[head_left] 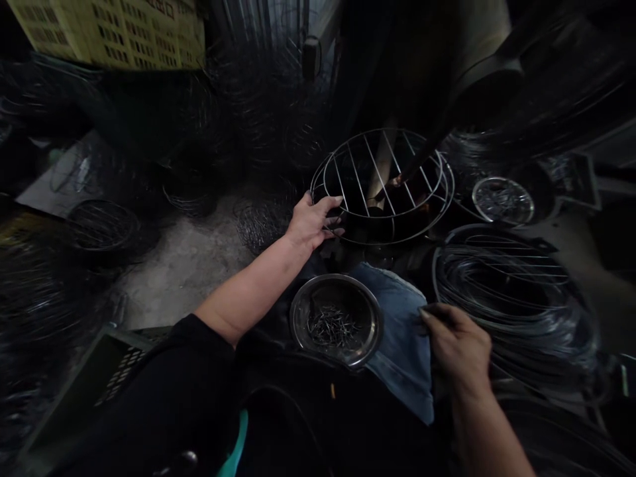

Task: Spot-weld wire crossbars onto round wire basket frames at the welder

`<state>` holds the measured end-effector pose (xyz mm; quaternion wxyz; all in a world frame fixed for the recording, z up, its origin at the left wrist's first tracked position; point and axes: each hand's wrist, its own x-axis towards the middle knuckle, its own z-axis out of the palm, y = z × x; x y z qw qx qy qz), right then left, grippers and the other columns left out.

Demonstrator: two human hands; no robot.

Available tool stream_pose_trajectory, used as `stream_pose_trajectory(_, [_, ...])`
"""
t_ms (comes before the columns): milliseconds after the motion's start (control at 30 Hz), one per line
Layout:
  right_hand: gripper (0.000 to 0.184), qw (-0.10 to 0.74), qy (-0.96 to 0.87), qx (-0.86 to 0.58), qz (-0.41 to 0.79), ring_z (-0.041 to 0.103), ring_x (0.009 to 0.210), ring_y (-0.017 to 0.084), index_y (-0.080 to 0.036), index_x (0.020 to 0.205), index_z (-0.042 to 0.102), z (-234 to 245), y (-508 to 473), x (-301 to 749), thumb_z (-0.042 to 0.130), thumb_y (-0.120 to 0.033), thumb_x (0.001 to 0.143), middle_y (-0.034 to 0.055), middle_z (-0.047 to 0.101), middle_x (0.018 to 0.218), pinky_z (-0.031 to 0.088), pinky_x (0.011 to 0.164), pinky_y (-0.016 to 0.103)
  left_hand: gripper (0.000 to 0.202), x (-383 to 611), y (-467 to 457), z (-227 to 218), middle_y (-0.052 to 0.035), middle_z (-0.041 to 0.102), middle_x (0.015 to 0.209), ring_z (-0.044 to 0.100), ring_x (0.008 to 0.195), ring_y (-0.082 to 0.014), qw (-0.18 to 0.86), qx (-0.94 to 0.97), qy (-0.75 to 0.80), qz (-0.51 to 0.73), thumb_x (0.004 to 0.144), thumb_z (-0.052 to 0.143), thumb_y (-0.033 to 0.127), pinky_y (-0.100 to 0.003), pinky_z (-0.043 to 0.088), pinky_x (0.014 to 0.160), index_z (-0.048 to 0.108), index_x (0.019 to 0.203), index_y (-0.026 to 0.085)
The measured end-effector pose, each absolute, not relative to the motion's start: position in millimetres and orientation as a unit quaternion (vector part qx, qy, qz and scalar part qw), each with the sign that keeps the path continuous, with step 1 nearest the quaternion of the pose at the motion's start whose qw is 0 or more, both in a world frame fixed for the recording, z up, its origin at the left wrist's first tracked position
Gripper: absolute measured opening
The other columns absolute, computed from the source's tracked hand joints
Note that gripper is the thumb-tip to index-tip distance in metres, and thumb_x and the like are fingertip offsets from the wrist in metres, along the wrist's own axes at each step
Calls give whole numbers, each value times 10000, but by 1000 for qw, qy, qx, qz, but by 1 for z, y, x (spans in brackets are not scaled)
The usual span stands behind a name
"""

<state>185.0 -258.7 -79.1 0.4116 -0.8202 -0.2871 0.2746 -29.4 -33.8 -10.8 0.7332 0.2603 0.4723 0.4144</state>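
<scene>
My left hand [311, 223] curls its fingers over the rim of a round wire rack [382, 185], which has parallel steel bars across a hoop and stands tilted. My right hand [460, 348] pinches a thin dark item, probably a short wire pin, above a blue denim cloth [400, 338] on my lap. Between my hands sits a steel bowl [315, 318] holding several short metal pins. To the right of my right hand lies a large stack of wire hoops [511, 298].
A second steel bowl [501, 200] with metal pieces sits behind the hoops. Dark wire baskets [102, 225] stand around a concrete floor [179, 271]. A yellow crate [114, 30] stands at the far back, and a dark plastic crate [104, 371] is at lower left.
</scene>
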Motion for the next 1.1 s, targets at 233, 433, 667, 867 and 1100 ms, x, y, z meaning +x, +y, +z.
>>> stream_pose_trajectory(233, [573, 553, -152, -729, 374, 646, 510, 156, -128, 917, 732, -90, -257, 182, 959, -424, 481, 50, 724, 665, 537, 493, 253, 483, -25, -30, -10, -10, 606, 940, 599, 711, -156, 721, 275, 481, 415, 639, 808, 229, -422, 568, 715, 482, 994, 258])
stream_pose_trajectory(433, [599, 572, -138, -696, 412, 652, 506, 175, -139, 834, 736, -82, -240, 186, 986, -429, 373, 62, 725, 651, 523, 451, 248, 525, -24, -29, -8, 16, 584, 893, 596, 644, -141, 710, 272, 493, 422, 602, 832, 243, -378, 557, 623, 448, 960, 253])
stream_pose_trajectory(667, [571, 563, -153, -700, 411, 637, 507, 148, -149, 895, 744, -93, -249, 187, 962, -465, 473, 44, 728, 672, 521, 463, 230, 564, -29, -24, -5, 20, 595, 881, 599, 657, -140, 702, 297, 500, 411, 576, 815, 238, -350, 557, 617, 482, 1030, 258])
stream_pose_trajectory(867, [551, 527, -157, -732, 403, 674, 538, 202, -149, 819, 770, -88, -244, 189, 964, -460, 408, 59, 729, 641, 558, 496, 274, 560, -31, -23, -6, 10, 600, 869, 600, 656, -149, 699, 310, 496, 411, 571, 816, 249, -359, 554, 609, 496, 1031, 251])
stream_pose_trajectory(1100, [515, 495, -258, -748, 360, 671, 529, 205, -154, 844, 797, -71, -224, 193, 901, -518, 494, 65, 728, 626, 583, 543, 300, 586, -35, -21, -1, 7, 599, 891, 608, 687, -155, 695, 319, 503, 403, 553, 813, 249, -372, 560, 633, 513, 1056, 253])
